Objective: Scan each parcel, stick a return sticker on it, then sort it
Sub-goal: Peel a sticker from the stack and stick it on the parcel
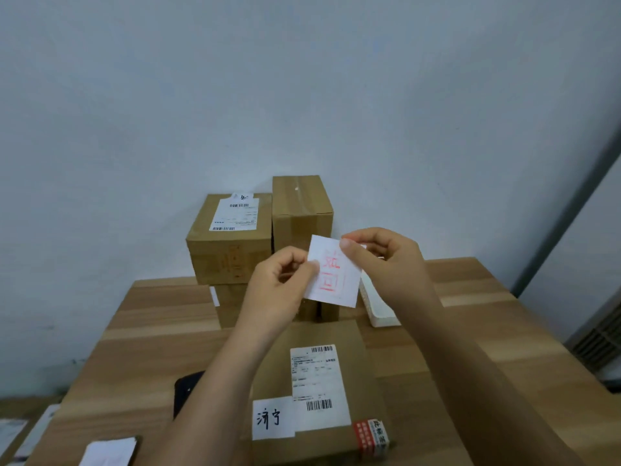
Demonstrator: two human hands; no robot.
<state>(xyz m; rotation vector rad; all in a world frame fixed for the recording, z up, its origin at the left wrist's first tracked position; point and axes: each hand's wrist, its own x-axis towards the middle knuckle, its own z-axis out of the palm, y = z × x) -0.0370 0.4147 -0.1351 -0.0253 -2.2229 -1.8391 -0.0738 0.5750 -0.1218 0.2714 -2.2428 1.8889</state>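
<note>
A white return sticker with red characters is held up above the table. My left hand pinches its left edge, and my right hand pinches its top right corner. Below the hands, a brown cardboard parcel lies flat near the table's front. It carries a white shipping label with barcodes and a small white handwritten slip. A dark device lies just left of the parcel, partly hidden by my left forearm.
Several cardboard boxes are stacked at the back of the wooden table against the wall. A white stack of sticker sheets lies behind my right hand. A phone-like device with a white screen sits at the front left.
</note>
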